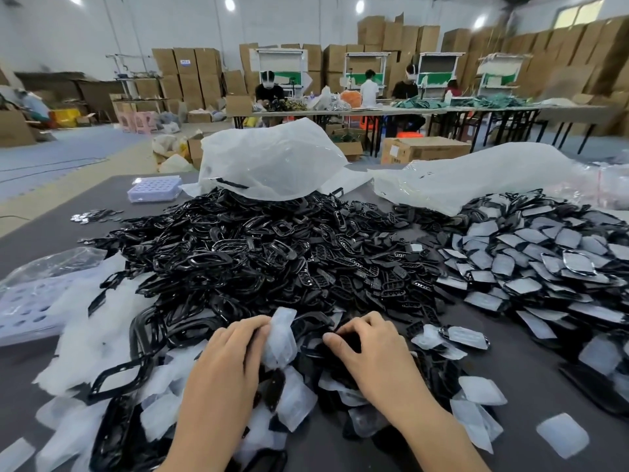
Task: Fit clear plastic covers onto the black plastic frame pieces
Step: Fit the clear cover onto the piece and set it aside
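Near the table [531, 403] front, the left hand [231, 349] pinches a clear cover [280, 338] in its fingertips. The right hand [374, 349] curls its fingers round a black frame piece [350, 337] just beside it. Behind them rises the heap of black frames [255, 253] — a white bag [272, 161] draped on its far side, covered pieces [544, 267] piled right.

1. I see one dark grey table [41, 229]; bare patches show at far left and front right.
2. Centre: big heap of black frame pieces [258, 253].
3. Right: pile of covered frames [544, 267], touching that heap.
4. Front and left: loose clear covers [561, 434], scattered.
5. Far side: two crumpled plastic bags [272, 158] against the piles.
6. Far left: lavender perforated tray [155, 189], with small shiny metal bits [95, 214] near it.
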The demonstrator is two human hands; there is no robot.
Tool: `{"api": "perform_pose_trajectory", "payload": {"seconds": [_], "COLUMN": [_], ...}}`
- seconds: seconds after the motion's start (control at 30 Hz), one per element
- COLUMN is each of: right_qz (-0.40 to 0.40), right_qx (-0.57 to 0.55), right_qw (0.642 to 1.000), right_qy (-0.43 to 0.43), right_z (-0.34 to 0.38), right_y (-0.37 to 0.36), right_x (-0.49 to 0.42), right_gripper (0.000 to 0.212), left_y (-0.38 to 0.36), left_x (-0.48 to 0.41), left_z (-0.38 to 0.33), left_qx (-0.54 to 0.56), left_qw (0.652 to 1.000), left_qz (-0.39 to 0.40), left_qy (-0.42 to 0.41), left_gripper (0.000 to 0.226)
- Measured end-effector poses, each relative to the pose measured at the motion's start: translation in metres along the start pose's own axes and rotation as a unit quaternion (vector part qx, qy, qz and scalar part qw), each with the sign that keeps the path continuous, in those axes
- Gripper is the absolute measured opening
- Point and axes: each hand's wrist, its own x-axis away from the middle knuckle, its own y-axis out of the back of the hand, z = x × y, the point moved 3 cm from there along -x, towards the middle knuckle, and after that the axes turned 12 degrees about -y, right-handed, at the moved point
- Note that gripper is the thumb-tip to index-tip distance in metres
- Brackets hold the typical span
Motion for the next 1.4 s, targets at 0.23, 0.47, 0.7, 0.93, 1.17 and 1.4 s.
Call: {"api": "perform_pose_trajectory", "payload": {"seconds": [0.23, 0.47, 0.7, 0.93, 1.17, 1.4], "right_qz": [-0.033, -0.008, 0.016, -0.025, -0.035, -0.034], "right_qx": [-0.088, -0.349, -0.420, -0.444, -0.414, -0.413], "right_qw": [0.994, 0.937, 0.908, 0.895, 0.909, 0.910], "right_qy": [0.049, 0.027, 0.008, -0.032, -0.026, -0.036], "right_z": [0.002, 0.008, 0.006, -0.002, -0.001, 0.000], "right_y": [0.006, 0.022, 0.024, 0.022, 0.021, 0.021], "right_x": [0.004, 0.009, 0.006, -0.001, -0.001, 0.000], "right_gripper": [0.028, 0.017, 0.017, 0.021, 0.026, 0.027], "left_y": [0.008, 0.014, 0.020, 0.003, -0.026, -0.026], "left_x": [0.001, 0.001, -0.001, 0.002, -0.020, -0.016], "left_z": [0.001, 0.001, -0.002, -0.010, -0.027, -0.033], "left_qx": [0.046, 0.038, -0.065, -0.199, -0.238, -0.145], "left_qw": [0.997, 0.994, 0.994, 0.979, 0.960, 0.982], "left_qz": [-0.037, -0.063, -0.050, 0.033, 0.145, 0.118], "left_qy": [0.051, 0.075, 0.068, -0.034, -0.023, -0.036], "left_gripper": [0.033, 0.027, 0.025, 0.032, 0.029, 0.010]}}
